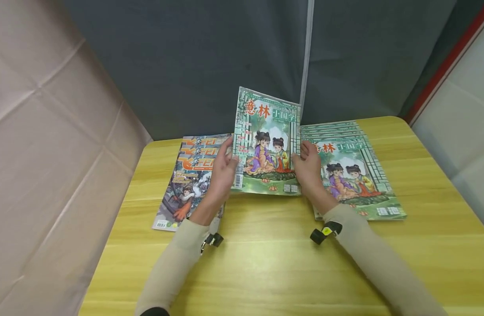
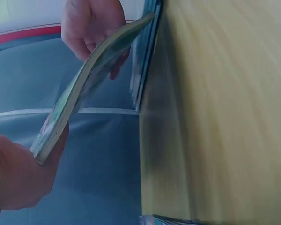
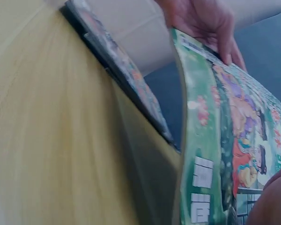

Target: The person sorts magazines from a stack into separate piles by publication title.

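A green magazine (image 1: 267,140) with two cartoon figures on its cover is held up above the table between both hands. My left hand (image 1: 223,169) grips its left edge, thumb on the cover. On the opposite edge, my right hand (image 1: 308,166) pinches it with the thumb in front. The left wrist view shows the magazine (image 2: 77,91) edge-on, slightly bowed. Its cover (image 3: 243,126) faces the right wrist camera. Behind the right hand lies a fanned stack of matching green magazines (image 1: 352,175). Beneath the left forearm is a stack of darker magazines (image 1: 186,186) with orange lettering.
The wooden table (image 1: 265,254) spreads out under both forearms. A dark grey curtain (image 1: 186,66) hangs along its far edge. Pale cloth (image 1: 56,153) covers the left side, and a red strip (image 1: 449,66) runs beside the white panel at the right.
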